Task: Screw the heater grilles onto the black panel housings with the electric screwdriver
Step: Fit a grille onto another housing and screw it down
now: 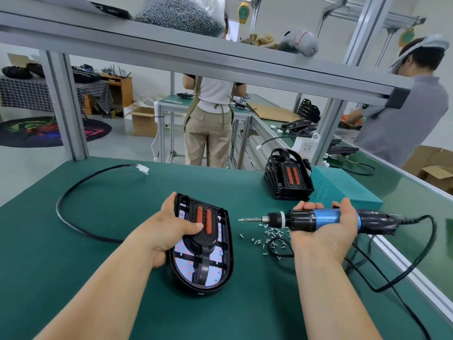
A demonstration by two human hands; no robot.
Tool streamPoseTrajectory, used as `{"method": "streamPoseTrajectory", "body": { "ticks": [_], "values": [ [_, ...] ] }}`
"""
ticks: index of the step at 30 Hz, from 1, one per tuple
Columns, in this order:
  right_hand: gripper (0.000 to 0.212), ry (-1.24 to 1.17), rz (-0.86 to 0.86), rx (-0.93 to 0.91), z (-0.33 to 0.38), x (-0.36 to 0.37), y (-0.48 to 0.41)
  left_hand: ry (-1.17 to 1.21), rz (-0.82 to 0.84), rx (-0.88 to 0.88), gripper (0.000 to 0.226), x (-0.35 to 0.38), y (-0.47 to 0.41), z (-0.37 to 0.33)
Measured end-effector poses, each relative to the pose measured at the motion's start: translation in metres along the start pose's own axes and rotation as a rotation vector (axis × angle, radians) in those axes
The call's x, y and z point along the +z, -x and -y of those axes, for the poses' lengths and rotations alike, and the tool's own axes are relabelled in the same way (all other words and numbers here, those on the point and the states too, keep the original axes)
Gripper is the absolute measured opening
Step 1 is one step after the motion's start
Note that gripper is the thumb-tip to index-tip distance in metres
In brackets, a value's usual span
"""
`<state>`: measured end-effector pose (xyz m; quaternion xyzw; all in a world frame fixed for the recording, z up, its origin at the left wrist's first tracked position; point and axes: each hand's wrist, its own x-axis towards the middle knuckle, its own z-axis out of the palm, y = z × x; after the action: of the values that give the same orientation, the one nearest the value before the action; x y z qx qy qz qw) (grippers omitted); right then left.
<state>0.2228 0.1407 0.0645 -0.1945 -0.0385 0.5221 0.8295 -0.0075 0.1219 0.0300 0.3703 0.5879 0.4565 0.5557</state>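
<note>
1. Black cable [58, 207]: we record it looping over the left part of the green table [122, 278], its white plug [143, 168] lying near the far edge.
2. Left hand [171, 231]: it grips the left rim of the housing, fingers curled round that rim and thumb [196, 226] pressed flat on the grille.
3. Black housing [226, 253]: it lies open side up at the middle of the table, towards the near edge. The grille [203, 238], with two orange bars, sits inside it.
4. Loose screws [269, 235]: we count a scatter on the table between the housing and the right hand.
5. Right hand [328, 231]: palm up, with fingers curled round the blue body of the screwdriver [306, 218]. The bit points left towards the housing and stands apart from it, above the screws. The tool's black cord [434, 231] loops towards the right edge.
6. Stack of housings [286, 177]: it stands near the far right corner, just beside a teal box [343, 190].
</note>
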Motion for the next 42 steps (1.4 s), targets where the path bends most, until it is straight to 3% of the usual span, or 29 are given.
{"method": "streamPoseTrajectory", "body": {
  "ticks": [4, 7, 11, 17, 26, 42],
  "values": [
    [0.024, 0.04, -0.013, 0.04, -0.022, 0.013, -0.002, -0.002, 0.01, -0.003, 0.098, -0.003, -0.004, 0.002],
    [0.02, 0.057, 0.066, 0.06, -0.043, 0.033, 0.002, -0.008, 0.018, -0.009, 0.099, -0.004, -0.006, 0.005],
    [0.03, 0.12, 0.148, 0.047, -0.072, 0.048, 0.005, 0.008, 0.022, -0.014, 0.105, -0.005, -0.006, 0.006],
    [0.014, 0.207, 0.242, -0.041, -0.101, 0.053, 0.01, 0.026, 0.025, 0.003, 0.104, -0.005, -0.009, 0.01],
    [0.021, 0.303, 0.373, -0.106, -0.108, 0.059, 0.013, -0.009, 0.006, 0.011, 0.104, -0.004, -0.009, 0.011],
    [0.025, 0.315, 0.392, -0.092, -0.109, 0.06, 0.015, -0.047, -0.011, -0.005, 0.106, -0.003, -0.008, 0.009]
  ]
}}
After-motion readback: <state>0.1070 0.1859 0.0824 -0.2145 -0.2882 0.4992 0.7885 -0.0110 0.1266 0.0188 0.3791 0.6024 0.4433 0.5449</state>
